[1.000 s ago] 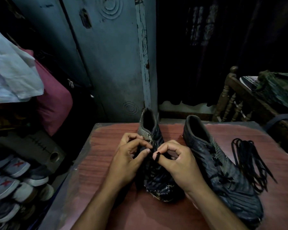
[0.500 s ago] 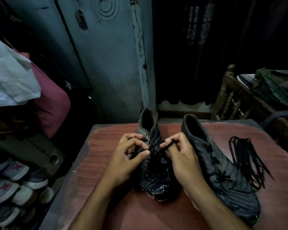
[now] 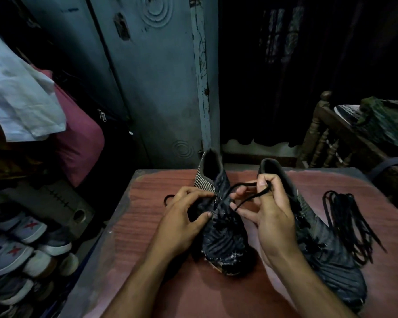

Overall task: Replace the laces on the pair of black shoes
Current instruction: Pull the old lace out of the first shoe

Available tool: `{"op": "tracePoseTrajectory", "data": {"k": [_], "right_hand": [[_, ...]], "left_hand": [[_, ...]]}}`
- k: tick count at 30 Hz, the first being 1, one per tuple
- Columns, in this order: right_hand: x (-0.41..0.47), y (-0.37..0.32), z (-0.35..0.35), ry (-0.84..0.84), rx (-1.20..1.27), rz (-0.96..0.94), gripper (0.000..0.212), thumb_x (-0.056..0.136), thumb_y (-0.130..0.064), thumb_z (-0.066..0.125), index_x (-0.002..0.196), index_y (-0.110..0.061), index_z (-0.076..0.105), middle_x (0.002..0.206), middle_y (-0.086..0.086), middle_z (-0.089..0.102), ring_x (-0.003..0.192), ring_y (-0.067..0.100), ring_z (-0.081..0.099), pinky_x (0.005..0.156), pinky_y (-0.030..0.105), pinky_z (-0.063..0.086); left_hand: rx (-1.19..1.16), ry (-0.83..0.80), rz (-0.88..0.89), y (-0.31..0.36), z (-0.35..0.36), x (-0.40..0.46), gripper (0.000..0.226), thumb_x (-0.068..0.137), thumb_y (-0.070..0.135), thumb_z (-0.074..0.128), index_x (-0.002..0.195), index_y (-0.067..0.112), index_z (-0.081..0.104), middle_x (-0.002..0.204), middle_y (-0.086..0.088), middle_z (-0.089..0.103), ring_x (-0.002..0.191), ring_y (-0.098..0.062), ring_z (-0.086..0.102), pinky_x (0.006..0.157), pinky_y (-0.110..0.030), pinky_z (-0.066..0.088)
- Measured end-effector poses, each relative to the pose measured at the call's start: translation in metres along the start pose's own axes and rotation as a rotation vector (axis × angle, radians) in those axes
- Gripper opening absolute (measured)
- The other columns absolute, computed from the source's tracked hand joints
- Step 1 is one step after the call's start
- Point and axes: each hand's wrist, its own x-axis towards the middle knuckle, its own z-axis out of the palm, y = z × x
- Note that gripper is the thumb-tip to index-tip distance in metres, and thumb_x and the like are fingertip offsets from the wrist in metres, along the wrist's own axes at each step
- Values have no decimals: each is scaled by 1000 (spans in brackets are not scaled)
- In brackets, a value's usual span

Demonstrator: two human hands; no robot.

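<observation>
Stacked grey and white sneakers [image 3: 21,246] lie at far left, below bench level, under a white hanging cloth [image 3: 21,97] and a magenta bag [image 3: 78,148]. The reddish wood-grain bench [image 3: 147,260] carries everything else.

My left hand [image 3: 182,223] lies knuckles up on the left flank of the left black ribbed shoe with striped collar [image 3: 221,226]. Its fingers are curved over the upper near the lace holes, thumb tip against the shoe's side; a small loop of lace shows just beyond the fingers. Whether it pinches that lace I cannot tell.

That shoe stands upright near bench centre, toe toward me, opening away.

My right hand [image 3: 274,216] is raised just right of this shoe, forearm coming up from the lower edge. Thumb and forefinger pinch a black flat lace [image 3: 246,193], which runs in a loop from the shoe's eyelets up to the fingertips; the other fingers curl beneath it.

The right black ribbed shoe [image 3: 331,260] lies behind that hand, toe toward me. A loose bundle of black laces [image 3: 347,223] rests on the bench beside it. A carved wooden rail [image 3: 319,138] stands at far right.
</observation>
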Motion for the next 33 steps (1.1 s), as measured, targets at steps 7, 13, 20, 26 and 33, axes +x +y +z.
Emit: {"op": "tracePoseTrajectory", "data": {"k": [7, 13, 20, 26, 33], "right_hand": [[3, -2, -5, 72, -274, -216, 15, 103, -24, 57, 89, -27, 60, 73, -10, 60, 64, 13, 56, 65, 39, 46], [1, -7, -5, 124, -266, -265, 4, 100, -19, 61, 95, -19, 62, 88, 1, 71, 82, 18, 76, 71, 41, 62], [2, -1, -10, 121, -462, -477, 16, 105, -18, 49, 110, -22, 64, 111, -2, 61, 105, 14, 63, 89, 37, 54], [-5, 15, -3, -492, -969, -627, 25, 95, -42, 56, 112, -31, 71, 120, -18, 61, 120, 11, 50, 101, 37, 44], [2, 20, -10, -357, -1196, -301, 33, 96, -49, 51, 114, -27, 67, 110, -12, 55, 109, 12, 50, 99, 32, 44]], "left_hand": [[79, 44, 21, 6, 4, -2, 26, 84, 20, 82, 106, 31, 75, 115, 17, 56, 111, 15, 49, 90, 3, 28], [63, 77, 11, 2, 17, 0, 17, 80, 25, 85, 91, 31, 73, 108, 18, 52, 106, 4, 53, 88, -2, 33], [54, 89, 7, -1, 9, 2, 11, 89, 27, 74, 87, 33, 64, 106, 16, 50, 105, -3, 53, 88, -7, 36], [53, 179, 29, -3, 2, 2, 4, 89, 25, 65, 91, 21, 64, 101, 10, 52, 101, 6, 51, 89, -4, 33], [96, 186, 41, -7, 3, 1, 10, 94, 12, 69, 94, 20, 63, 102, 11, 50, 102, 5, 50, 90, -4, 32]]}}
